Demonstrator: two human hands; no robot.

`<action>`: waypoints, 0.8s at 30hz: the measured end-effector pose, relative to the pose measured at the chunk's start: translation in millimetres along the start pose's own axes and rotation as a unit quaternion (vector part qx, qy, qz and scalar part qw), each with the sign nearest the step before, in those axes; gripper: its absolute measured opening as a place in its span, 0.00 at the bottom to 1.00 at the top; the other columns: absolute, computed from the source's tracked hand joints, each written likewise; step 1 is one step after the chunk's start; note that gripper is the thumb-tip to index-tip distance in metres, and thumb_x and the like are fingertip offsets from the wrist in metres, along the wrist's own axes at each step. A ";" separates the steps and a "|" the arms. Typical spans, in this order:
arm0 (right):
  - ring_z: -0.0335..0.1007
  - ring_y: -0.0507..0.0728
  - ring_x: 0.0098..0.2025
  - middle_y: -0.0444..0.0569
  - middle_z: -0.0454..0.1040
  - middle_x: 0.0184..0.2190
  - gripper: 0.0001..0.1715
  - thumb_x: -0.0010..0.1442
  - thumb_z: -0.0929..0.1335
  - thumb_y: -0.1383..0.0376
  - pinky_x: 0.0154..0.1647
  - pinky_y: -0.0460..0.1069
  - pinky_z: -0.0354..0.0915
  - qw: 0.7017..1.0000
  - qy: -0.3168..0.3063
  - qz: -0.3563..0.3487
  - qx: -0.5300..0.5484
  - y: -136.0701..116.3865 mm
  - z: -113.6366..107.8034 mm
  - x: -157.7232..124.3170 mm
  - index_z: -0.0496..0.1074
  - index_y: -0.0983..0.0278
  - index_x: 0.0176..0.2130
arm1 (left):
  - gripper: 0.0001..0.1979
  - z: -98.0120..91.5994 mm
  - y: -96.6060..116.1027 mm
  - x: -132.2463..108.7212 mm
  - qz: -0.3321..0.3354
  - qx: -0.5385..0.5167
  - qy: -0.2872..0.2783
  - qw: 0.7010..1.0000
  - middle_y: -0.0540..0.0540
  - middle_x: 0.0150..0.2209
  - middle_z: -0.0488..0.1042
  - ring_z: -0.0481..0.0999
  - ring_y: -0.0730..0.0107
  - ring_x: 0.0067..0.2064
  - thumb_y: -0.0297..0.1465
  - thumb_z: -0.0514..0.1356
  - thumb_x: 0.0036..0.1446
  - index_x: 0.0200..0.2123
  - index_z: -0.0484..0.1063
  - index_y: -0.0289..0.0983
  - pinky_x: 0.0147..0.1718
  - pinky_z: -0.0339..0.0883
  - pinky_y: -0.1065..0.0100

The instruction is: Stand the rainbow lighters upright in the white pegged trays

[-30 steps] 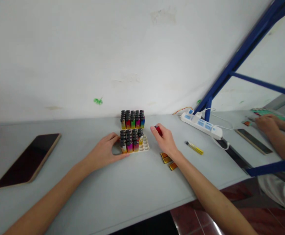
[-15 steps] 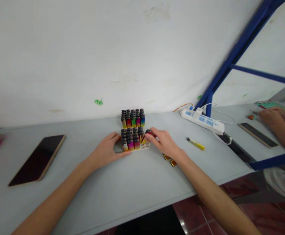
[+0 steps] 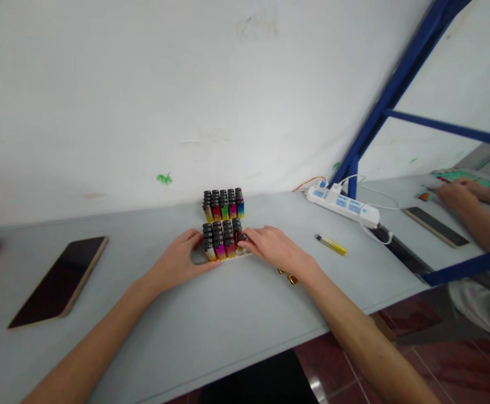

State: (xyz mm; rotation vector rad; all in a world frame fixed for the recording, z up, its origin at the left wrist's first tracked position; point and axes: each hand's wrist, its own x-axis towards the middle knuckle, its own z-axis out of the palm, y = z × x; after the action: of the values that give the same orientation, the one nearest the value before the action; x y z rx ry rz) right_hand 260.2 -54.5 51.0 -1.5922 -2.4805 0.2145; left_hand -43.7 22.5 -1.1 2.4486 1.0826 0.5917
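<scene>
Rows of black-topped coloured lighters (image 3: 220,247) stand upright in a pale tray (image 3: 246,253) on the grey table. My left hand (image 3: 184,258) holds the left side of this tray, thumb along its front edge and fingers behind. At the tray's right end, my right hand (image 3: 270,246) pinches the black top of a lighter (image 3: 242,238), over the front of the rightmost row. Its lower part is partly hidden. Just behind stands a second block of lighters (image 3: 223,205). Gold-coloured lighters (image 3: 292,279) lie partly under my right forearm.
A yellow lighter (image 3: 331,244) lies to the right. Behind it are a white power strip (image 3: 343,206) with cables and a blue metal frame (image 3: 383,106). A dark phone-like slab (image 3: 59,280) lies left. Another person's hands (image 3: 459,193) are at far right.
My right hand has brought its lighter left and down, from tilted to more upright at the rightmost row. The whole view has shifted slightly.
</scene>
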 end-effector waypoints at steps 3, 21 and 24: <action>0.83 0.62 0.41 0.56 0.88 0.41 0.21 0.88 0.69 0.53 0.46 0.53 0.66 1.000 0.003 0.008 -0.018 0.9 7.2 2.0 0.83 0.63 0.47 | 0.35 0.8 -2.8 0.5 0.001 -0.001 0.006 1.000 0.39 0.56 0.87 0.86 0.38 0.59 0.66 0.71 0.62 0.54 0.83 0.43 0.61 0.83 0.44; 0.79 0.77 0.62 0.71 0.84 0.60 0.20 0.77 0.71 0.61 0.64 0.68 0.72 0.913 0.247 0.321 -0.048 127.4 30.8 -119.4 0.85 0.65 0.61 | 0.35 10.3 -4.3 6.1 0.004 -0.007 0.033 0.999 0.38 0.50 0.83 0.84 0.38 0.53 0.66 0.73 0.56 0.47 0.83 0.41 0.60 0.81 0.42; 0.80 0.77 0.58 0.71 0.83 0.54 0.20 0.78 0.69 0.58 0.60 0.69 0.74 0.891 0.236 0.383 -0.063 138.4 49.5 -159.3 0.87 0.64 0.57 | 0.36 12.6 -4.2 6.0 0.012 -0.023 0.041 0.999 0.36 0.52 0.84 0.84 0.36 0.55 0.66 0.73 0.56 0.49 0.84 0.41 0.63 0.81 0.40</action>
State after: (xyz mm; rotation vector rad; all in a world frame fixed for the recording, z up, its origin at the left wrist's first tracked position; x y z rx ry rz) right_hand 435.7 -143.2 -40.0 -2.2725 -1.4431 -0.2194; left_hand -35.9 27.4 -12.4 2.4197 1.0598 0.7225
